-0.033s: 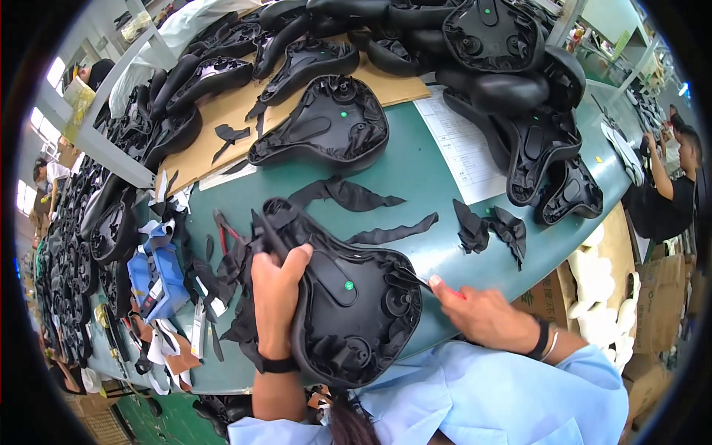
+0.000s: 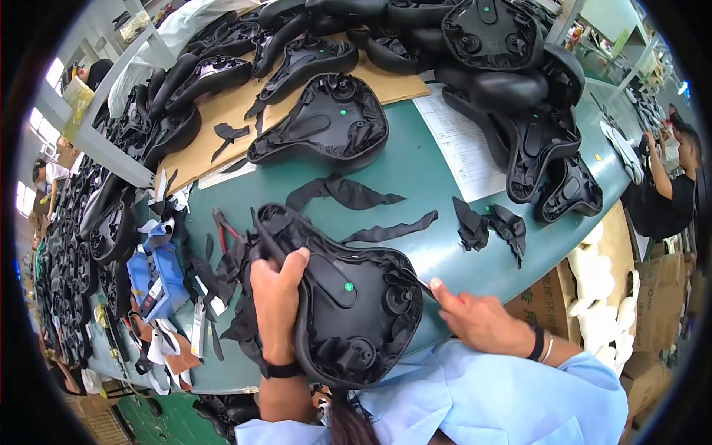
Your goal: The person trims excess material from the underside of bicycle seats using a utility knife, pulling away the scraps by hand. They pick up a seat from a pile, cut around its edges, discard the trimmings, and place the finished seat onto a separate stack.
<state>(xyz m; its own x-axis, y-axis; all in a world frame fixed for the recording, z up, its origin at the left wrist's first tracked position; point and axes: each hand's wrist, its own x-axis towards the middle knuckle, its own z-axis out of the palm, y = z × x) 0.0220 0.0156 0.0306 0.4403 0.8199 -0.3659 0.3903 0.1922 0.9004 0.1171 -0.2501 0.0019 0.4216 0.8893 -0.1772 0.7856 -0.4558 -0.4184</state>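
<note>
A black bicycle saddle (image 2: 337, 293) lies underside up before me, its nose pointing away and slightly left. My left hand (image 2: 279, 297) grips its left edge near the nose, thumb over the rim. A dark strip-like piece juts past the thumb; I cannot make out what it is. My right hand (image 2: 482, 319) is closed round a red-handled tool (image 2: 461, 299) with a slim shaft. The tip meets the saddle's right inner rim, where the black cover is folded in; the tip itself is hidden. Black cover scraps (image 2: 345, 194) lie beyond the saddle.
Another upturned saddle (image 2: 326, 126) lies farther off, partly on a cardboard sheet (image 2: 404, 83). Stacked saddles (image 2: 530, 122) stand at the far right beside a printed paper (image 2: 463, 152). Red-handled pliers (image 2: 225, 225) and a blue bin (image 2: 159, 274) are at left. A co-worker (image 2: 671, 178) sits at right.
The saddle's nose has shifted very slightly toward me. My right hand has moved a touch down, the tool still at the right rim. Both hands keep their hold.
</note>
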